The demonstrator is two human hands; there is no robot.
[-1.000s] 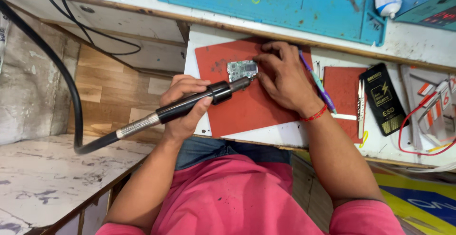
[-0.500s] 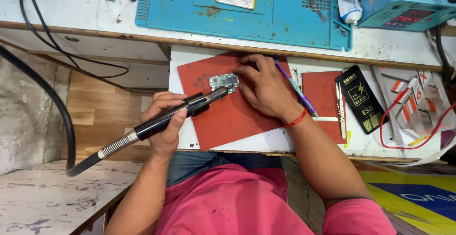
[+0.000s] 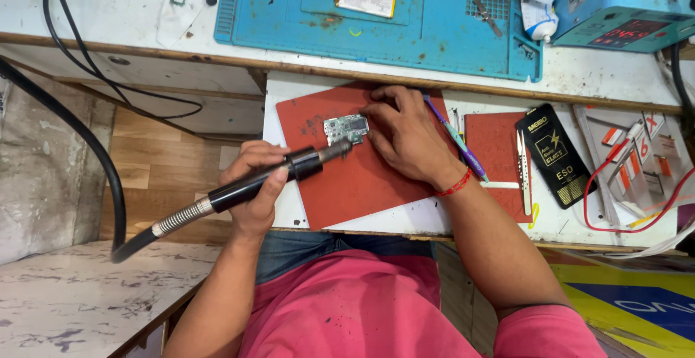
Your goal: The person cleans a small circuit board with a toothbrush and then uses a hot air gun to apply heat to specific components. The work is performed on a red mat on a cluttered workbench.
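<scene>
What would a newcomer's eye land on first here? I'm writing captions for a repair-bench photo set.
First, the black hot-air handpiece gripped in the left hand, its nozzle aimed at a small circuit board on the red mat. The right hand steadies that board from its right edge. Behind them, a blue work mat spans the bench top.

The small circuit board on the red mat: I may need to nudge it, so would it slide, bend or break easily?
The circuit board looks thin and light, so it probably slides easily; the right hand pins its edge. It looks stiff, not floppy. Its exposed components suggest it is fragile, so push at the edges.
</scene>
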